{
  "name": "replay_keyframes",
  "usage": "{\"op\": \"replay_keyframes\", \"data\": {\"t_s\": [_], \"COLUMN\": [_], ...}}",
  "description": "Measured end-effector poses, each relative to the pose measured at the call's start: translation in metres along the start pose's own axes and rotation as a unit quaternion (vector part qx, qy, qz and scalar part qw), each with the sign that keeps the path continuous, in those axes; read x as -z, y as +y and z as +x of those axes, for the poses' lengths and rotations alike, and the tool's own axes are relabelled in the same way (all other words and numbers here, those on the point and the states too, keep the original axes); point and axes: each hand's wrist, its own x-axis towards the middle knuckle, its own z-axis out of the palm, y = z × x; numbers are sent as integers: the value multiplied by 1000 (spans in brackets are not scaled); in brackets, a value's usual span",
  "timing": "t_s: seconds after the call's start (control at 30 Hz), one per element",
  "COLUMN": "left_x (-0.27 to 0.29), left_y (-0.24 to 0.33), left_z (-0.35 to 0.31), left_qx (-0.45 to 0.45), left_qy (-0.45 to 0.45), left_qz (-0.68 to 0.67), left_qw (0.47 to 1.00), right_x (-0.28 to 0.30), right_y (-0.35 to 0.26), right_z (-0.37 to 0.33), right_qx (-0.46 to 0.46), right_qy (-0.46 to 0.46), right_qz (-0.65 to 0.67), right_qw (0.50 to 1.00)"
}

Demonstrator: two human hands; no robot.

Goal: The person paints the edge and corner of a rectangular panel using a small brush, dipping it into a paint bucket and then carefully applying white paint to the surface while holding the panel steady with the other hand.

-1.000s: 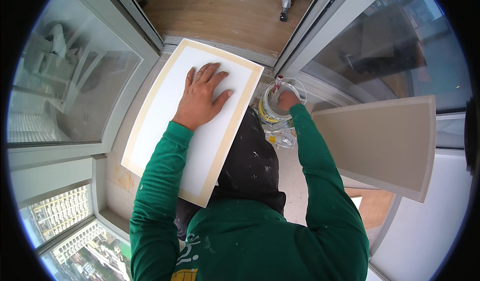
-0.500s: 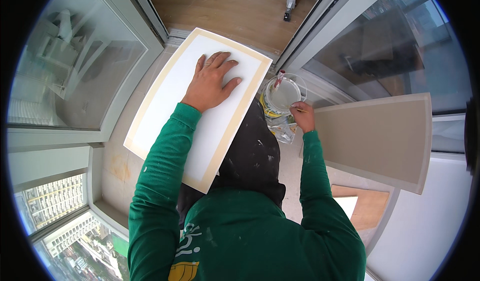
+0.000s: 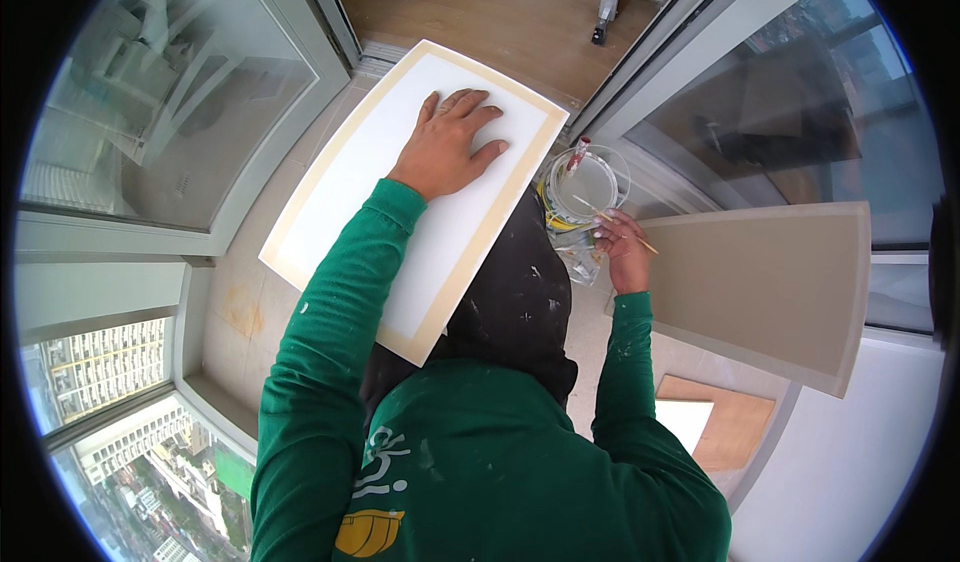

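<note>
A white panel [image 3: 348, 197] with a cream border lies slanted across my lap. My left hand [image 3: 448, 150] rests flat on its upper part, fingers spread. To the right of the panel, my right hand [image 3: 627, 257] pinches a thin paintbrush [image 3: 594, 209], its tip over the mouth of a paint bucket [image 3: 560, 218]. Pale paint shows inside the bucket. A red-handled brush [image 3: 578, 155] leans at the bucket's far rim. Crumpled clear plastic [image 3: 580, 264] lies by the bucket's near side.
A large beige panel [image 3: 755, 287] stands tilted right of my right hand. Behind my right arm, a brown board [image 3: 740, 422] and a white piece [image 3: 686, 423] lie on the floor. Glass doors [image 3: 170, 112] flank me. A wheeled metal leg [image 3: 606, 7] stands beyond the threshold.
My right hand has drawn slightly back from the bucket and turned, so more of the thin brush shows. My left hand stays flat on the panel. The whole view has shifted a little.
</note>
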Motion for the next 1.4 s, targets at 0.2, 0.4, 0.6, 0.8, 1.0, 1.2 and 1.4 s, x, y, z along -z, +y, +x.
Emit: {"op": "replay_keyframes", "data": {"t_s": [0.2, 0.4, 0.6, 0.8, 1.0, 1.2, 1.4], "left_x": [-4, -5, -5, -7, -8, -7, -8], "left_y": [-2, -5, -4, -6, -5, -6, -8], "left_z": [0, -1, -2, -2, 0, 0, -1], "left_qx": [-8, -15, -20, -32, -39, -35, -30], "left_qy": [7, 21, 33, 45, 46, 49, 47], "left_qz": [-2, -10, -12, -2, -16, -34, -37], "left_qw": [1000, 1000, 999, 998, 998, 998, 998], "right_x": [-38, -103, -125, -123, -126, -139, -141], "right_y": [-11, -24, -14, -5, -5, -5, -3], "right_z": [-31, -68, -86, -89, -92, -90, -84], "right_qx": [76, 103, 118, 130, 130, 141, 161], "right_qy": [-43, -98, -122, -113, -110, -110, -113], "right_qz": [-25, -29, -78, -49, -55, -85, -36], "right_qw": [996, 989, 982, 984, 984, 980, 980]}}
